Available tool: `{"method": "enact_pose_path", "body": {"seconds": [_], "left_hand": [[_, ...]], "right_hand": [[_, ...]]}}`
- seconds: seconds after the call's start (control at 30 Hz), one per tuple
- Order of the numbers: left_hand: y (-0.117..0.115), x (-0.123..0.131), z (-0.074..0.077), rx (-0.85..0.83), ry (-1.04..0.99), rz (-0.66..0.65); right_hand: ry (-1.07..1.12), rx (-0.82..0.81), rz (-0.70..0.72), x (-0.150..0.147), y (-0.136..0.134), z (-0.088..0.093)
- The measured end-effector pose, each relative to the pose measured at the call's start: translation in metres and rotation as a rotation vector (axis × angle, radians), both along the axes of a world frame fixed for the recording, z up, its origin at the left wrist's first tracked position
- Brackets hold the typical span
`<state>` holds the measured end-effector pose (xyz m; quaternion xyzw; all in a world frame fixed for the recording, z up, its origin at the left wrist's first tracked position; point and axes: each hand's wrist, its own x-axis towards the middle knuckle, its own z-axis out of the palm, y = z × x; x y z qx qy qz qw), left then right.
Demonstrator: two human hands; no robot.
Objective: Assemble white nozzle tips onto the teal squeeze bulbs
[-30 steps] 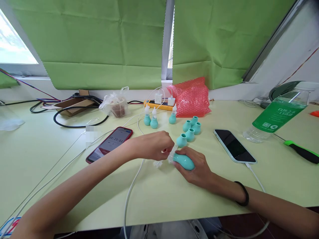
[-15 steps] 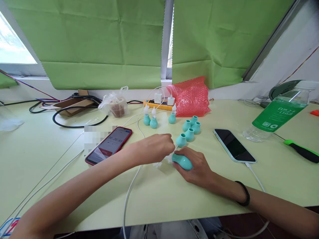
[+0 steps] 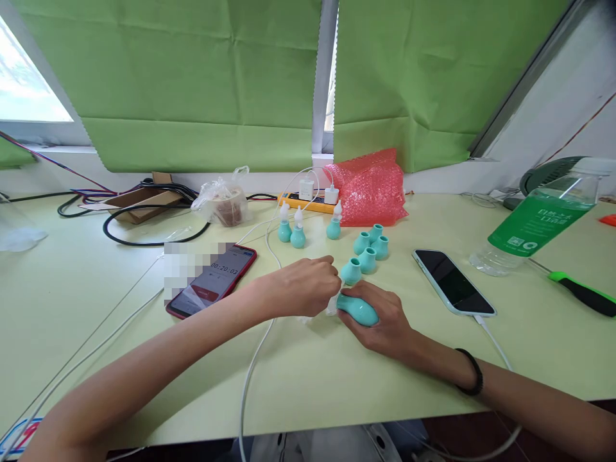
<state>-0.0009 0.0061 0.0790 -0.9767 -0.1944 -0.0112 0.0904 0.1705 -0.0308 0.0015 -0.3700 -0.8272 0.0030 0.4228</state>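
Observation:
My right hand (image 3: pixel 385 321) grips a teal rubber bulb (image 3: pixel 359 310) lying on its side on the pale green table (image 3: pixel 96 308). My left hand (image 3: pixel 308 287) is closed, its fingertips pinched on a small clear plastic tip (image 3: pixel 332 304) at the bulb's mouth. Just behind stand several open teal bulbs (image 3: pixel 366 250), and farther back three bulbs with white tips fitted (image 3: pixel 298 230).
A red-cased phone (image 3: pixel 214 278) showing a timer lies at left, a dark phone (image 3: pixel 452 280) on a white cable at right. Pink bubble wrap (image 3: pixel 369 186), a power strip (image 3: pixel 310 200), a plastic bag (image 3: pixel 222 200), black cables, a green-labelled bottle (image 3: pixel 539 221) and a green-handled screwdriver (image 3: pixel 582 292) surround them.
Both hands have shifted slightly right and away from me with the bulb, and my left fingertips have closed in tighter against the bulb's mouth.

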Motion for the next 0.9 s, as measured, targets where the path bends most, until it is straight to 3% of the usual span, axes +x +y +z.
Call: {"method": "enact_pose_path", "body": {"seconds": [0.17,0.3,0.43,0.6,0.9], "left_hand": [[0.001,-0.005,0.014,-0.166,-0.102,0.032],[0.003,-0.006,0.017,-0.252,-0.055,0.025],[0.001,-0.002,0.009,-0.141,-0.004,0.035],[-0.006,0.001,0.004,0.007,0.003,-0.066],[-0.004,0.001,0.010,-0.191,-0.051,0.015]], "right_hand": [[0.004,0.063,0.006,0.001,0.002,0.003],[-0.024,0.098,0.029,0.001,0.002,0.001],[-0.060,0.082,0.017,0.001,0.002,-0.001],[-0.088,0.149,0.057,0.002,0.002,0.000],[-0.096,0.223,0.065,0.002,0.001,0.002]]}}
